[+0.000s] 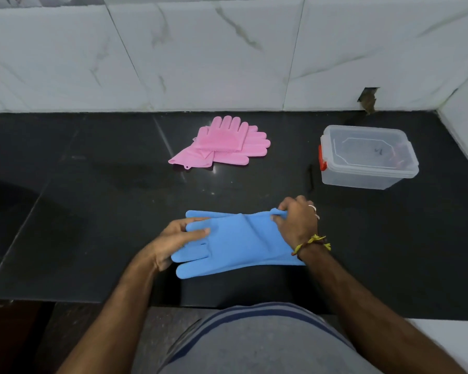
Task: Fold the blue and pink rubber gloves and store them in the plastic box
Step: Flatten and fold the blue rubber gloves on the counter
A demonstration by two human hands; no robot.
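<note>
two pink gloves (222, 143) are counted on the black counter (92, 211), stacked one over the other near its back edge, fingers directed toward the wall and to the right. the blue gloves (235, 242) are located near the front edge of the counter, at its middle; they are laid one on the other, and the exact number of blue layers cannot be told, though two sets of fingers are seen at the left end. one plastic box (368, 157) is placed toward the back right corner of the counter, well apart from both glove sets. the box is transparent, a clear lid is fitted on top, and a red latch (322, 159) is seen on its left end. what lies inside cannot be told with certainty; only a faint reddish shape is seen through the right wall.

the left hand (173, 241) is closed on the finger end of the blue gloves, with the thumb pressed on top and the fingers tucked beneath. the right hand (297, 222) is clamped on the cuff end, the rubber being pinched and bunched between curled fingers. one thread band (312, 244) is worn on the right wrist, and rings (312, 208) are seen on the right hand.
</note>
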